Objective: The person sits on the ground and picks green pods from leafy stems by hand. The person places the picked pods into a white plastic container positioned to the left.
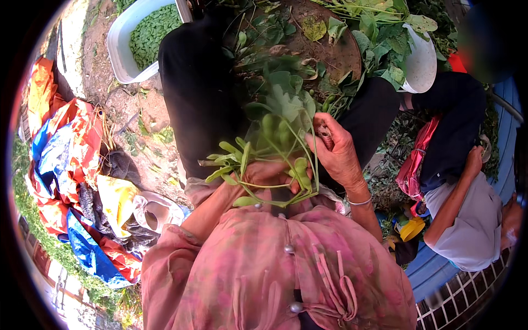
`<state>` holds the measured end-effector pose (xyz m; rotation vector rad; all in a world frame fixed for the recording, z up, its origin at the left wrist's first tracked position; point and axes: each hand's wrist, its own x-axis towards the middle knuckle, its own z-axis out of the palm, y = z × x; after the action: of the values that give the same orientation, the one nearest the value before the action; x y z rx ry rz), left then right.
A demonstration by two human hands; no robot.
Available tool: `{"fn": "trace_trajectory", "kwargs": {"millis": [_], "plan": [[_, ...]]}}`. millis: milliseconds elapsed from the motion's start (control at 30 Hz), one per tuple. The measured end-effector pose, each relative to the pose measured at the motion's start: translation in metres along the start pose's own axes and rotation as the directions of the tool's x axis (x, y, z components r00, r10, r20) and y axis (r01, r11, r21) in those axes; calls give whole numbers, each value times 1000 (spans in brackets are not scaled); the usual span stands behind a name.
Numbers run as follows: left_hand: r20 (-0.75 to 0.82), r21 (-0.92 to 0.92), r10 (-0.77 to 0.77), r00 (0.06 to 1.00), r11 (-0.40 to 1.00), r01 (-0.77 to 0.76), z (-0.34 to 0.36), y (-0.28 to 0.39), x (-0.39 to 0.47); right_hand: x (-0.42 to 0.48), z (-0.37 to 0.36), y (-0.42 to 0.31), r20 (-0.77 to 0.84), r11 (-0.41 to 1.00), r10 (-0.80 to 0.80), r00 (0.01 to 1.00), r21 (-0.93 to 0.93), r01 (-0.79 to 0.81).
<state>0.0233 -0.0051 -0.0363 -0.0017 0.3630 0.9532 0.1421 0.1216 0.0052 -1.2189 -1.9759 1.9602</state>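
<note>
A green bean plant [284, 152] with plump pods, thin stalks and leaves is held over my lap. My left hand [264, 171] grips its stem low down, and pods stick out on both sides of the fingers. Leaves and stalks partly hide that hand. My right hand [336, 142] is beside the upper leaves, its thumb and curled fingers closed around a leaf stalk. Something brownish lies against one of its fingers. Several pods [303, 175] hang between the two hands.
Left of my knee stands a white tub [119, 45] of shelled green beans [154, 35]. Ahead are a round brown surface [344, 49] with leaves and a white bowl [420, 66]. Orange and blue tarps [70, 152] lie left. Another person [466, 214] sits close on my right.
</note>
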Motion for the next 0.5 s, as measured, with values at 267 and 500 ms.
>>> {"fn": "trace_trajectory", "kwargs": {"millis": [267,500], "plan": [[28,-88,-5,1000,996,8,-15,-14,7,-1,-17,-5,186,784,-95,978,-591,188],[-57,483,302,952,842,-239,16,6,-3,0,-22,-23,254,716,-195,947,-624,314]]}}
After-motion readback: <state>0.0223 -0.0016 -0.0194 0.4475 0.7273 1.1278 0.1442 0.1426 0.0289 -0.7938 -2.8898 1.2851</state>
